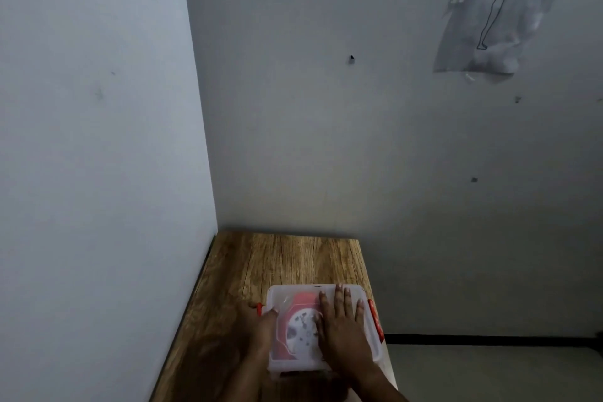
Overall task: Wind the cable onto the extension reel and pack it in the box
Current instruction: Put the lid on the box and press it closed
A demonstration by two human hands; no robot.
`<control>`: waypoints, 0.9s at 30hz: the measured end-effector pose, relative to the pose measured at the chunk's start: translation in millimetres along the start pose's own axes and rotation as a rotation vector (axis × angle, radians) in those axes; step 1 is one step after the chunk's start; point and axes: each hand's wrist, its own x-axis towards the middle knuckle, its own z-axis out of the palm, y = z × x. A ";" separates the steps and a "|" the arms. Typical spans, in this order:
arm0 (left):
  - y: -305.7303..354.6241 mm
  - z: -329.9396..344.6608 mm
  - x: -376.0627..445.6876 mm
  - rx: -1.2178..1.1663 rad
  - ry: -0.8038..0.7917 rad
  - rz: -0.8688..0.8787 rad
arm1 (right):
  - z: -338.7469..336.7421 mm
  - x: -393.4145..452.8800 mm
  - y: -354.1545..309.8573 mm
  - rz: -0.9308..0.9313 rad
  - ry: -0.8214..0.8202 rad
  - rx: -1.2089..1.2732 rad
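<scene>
Extension reel [301, 330], red-cased with a round white face, lies inside the translucent white plastic box [372, 349] whose lid is on (the reel shows dimly through it). That box sits near the front right of the brown wood-grain table [277, 261]. Right hand [342, 326] rests flat on the lid, fingers straight and spread. Left hand [261, 326] holds the box's left edge beside a red latch [259, 308], thumb on the lid; its other fingers are hidden. Another red latch [376, 320] runs down the right side
</scene>
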 end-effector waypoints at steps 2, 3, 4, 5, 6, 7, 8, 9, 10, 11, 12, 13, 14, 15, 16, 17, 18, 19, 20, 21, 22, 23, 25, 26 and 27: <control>4.9 5.1 -19.3 0.233 0.086 0.152 | -0.2 1.5 0.3 0.031 -0.029 0.061; 4.6 7.1 -24.3 0.319 0.109 0.228 | 0.1 3.2 0.5 0.040 -0.051 0.112; 3.0 8.2 -26.1 0.368 0.125 0.290 | 2.2 3.0 0.7 0.018 -0.050 0.099; 0.5 7.9 -26.7 0.385 0.125 0.327 | 1.7 0.8 0.0 -0.012 -0.059 0.048; -0.1 7.6 -26.5 0.379 0.137 0.343 | 5.2 -0.3 0.6 -0.038 -0.025 -0.006; -0.5 7.4 -25.6 0.379 0.157 0.355 | 6.0 -0.5 -0.2 -0.046 -0.023 -0.044; 0.0 6.6 -27.2 0.388 0.163 0.378 | 7.9 -0.5 -0.7 -0.045 -0.027 -0.068; -1.5 7.7 -28.2 0.410 0.165 0.406 | 7.9 -1.7 -1.6 -0.030 -0.034 -0.077; -1.7 8.9 -28.2 0.447 0.159 0.432 | 8.8 -2.3 -1.6 -0.031 -0.016 -0.100; -3.0 9.6 -26.7 0.471 0.172 0.462 | 7.9 -2.6 -1.4 -0.027 -0.012 -0.112; -3.2 10.7 -26.3 0.465 0.157 0.478 | 6.8 -2.9 -1.0 -0.028 -0.007 -0.118; -2.2 10.6 -27.9 0.436 0.127 0.487 | 5.9 -2.9 -0.6 -0.029 0.009 -0.123; -4.4 10.9 -28.4 0.398 0.105 0.474 | 5.4 -2.8 -0.4 -0.028 0.004 -0.115; -7.4 12.1 -29.8 0.345 0.098 0.500 | 4.6 -2.9 -0.2 -0.029 -0.012 -0.105; -10.7 15.6 -31.6 0.357 0.093 0.560 | 5.6 -2.2 0.3 -0.039 -0.019 -0.105; -13.8 19.9 -30.6 0.443 0.123 0.688 | 7.5 -1.6 0.7 -0.043 -0.027 -0.112; -17.8 25.1 -26.6 0.506 0.153 0.798 | 7.9 -1.1 1.4 -0.051 -0.024 -0.116; -23.1 28.9 -27.0 0.547 0.181 0.836 | 6.2 -1.3 1.6 -0.062 -0.008 -0.101; -24.0 28.1 -29.5 0.578 0.234 0.833 | 2.5 -1.4 2.5 -0.065 0.008 -0.065; -22.2 23.4 -26.2 0.582 0.244 0.807 | -4.6 -0.3 4.7 -0.054 0.014 -0.017; -16.7 18.9 -17.0 0.558 0.184 0.721 | -12.2 1.1 9.3 -0.027 0.022 0.029; -13.7 11.8 -14.8 0.482 0.152 0.582 | -21.3 1.3 14.3 0.016 0.033 0.095; -12.9 1.8 -10.7 0.314 0.035 0.383 | -34.0 -1.3 28.0 0.137 0.052 0.258; -10.1 -2.0 -12.0 0.265 -0.025 0.327 | -35.4 -3.0 34.4 0.184 0.061 0.337; -8.6 -4.8 -13.0 0.209 -0.052 0.300 | -35.0 -5.2 39.7 0.222 0.025 0.420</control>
